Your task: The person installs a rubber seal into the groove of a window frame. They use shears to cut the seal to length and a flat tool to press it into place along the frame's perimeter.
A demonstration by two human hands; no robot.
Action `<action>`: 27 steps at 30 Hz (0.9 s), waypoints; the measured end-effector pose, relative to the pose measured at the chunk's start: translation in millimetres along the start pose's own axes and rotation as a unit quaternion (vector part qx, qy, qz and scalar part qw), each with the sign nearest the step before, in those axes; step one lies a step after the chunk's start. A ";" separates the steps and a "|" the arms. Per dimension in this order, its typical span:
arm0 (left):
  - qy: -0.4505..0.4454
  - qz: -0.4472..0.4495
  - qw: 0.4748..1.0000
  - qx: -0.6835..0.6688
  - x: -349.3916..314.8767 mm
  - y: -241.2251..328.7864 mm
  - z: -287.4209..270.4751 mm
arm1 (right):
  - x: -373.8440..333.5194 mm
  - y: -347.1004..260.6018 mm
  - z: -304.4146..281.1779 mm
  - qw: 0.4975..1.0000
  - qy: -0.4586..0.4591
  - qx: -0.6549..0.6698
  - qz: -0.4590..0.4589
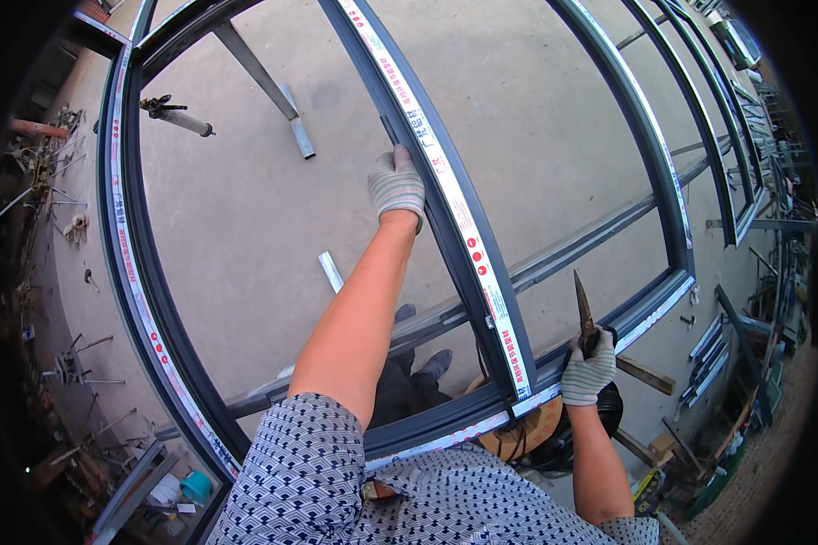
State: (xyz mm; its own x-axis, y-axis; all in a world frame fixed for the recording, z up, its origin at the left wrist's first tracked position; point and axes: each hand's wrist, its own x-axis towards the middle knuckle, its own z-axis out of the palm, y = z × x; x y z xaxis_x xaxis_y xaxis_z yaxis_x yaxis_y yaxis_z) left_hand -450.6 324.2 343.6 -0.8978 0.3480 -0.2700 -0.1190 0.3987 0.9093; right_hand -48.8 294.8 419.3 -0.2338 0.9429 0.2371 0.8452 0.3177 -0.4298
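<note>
A large dark grey window frame [450, 195] lies across in front of me, with printed protective film along its bars. My left hand [397, 186], in a striped knit glove, is closed at the left edge of the middle bar, thumb pointing away from me. A darker strip shows along the bar just beyond the thumb; the fingertips are partly hidden. In my gloved right hand [588, 371] is a pair of scissors [583, 304], blades upward and dark handles in the palm. That hand is over the near bar, right of the middle bar's end.
Grey supporting rails [554, 243] run beneath the frame. On the concrete floor lie a caulking gun [180, 115] and a short metal profile [301, 136]. More frames [723, 118] stand at the right, near cut profiles [703, 359]. A teal bucket [195, 487] sits at lower left.
</note>
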 end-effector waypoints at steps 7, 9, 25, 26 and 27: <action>-0.017 -0.028 0.999 -0.012 2.5 4.3 -2.8 | 0.1 -3.8 -1.5 1.000 0.007 -0.027 0.000; -0.008 0.020 0.999 -0.036 -1.1 -12.2 -2.4 | 1.3 -4.8 -0.3 0.999 0.014 -0.029 -0.008; -0.025 -0.018 1.000 -0.004 30.5 1.0 -3.1 | -1.7 1.4 0.2 1.000 0.015 -0.020 -0.015; -0.022 -0.028 0.999 -0.010 40.4 1.7 -2.4 | -2.2 0.9 0.0 1.000 0.013 -0.020 -0.010; -0.019 -0.037 0.999 -0.017 52.0 3.6 -0.2 | -1.7 -0.4 0.2 1.000 0.011 -0.021 -0.005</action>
State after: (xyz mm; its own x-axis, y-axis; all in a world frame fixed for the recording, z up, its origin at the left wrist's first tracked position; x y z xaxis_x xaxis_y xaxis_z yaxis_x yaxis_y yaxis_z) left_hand -497.9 343.5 332.9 -0.8691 0.3506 -0.3490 -0.2004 0.3956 0.8963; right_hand -48.8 293.2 418.9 -0.2314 0.9372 0.2609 0.8623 0.3218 -0.3910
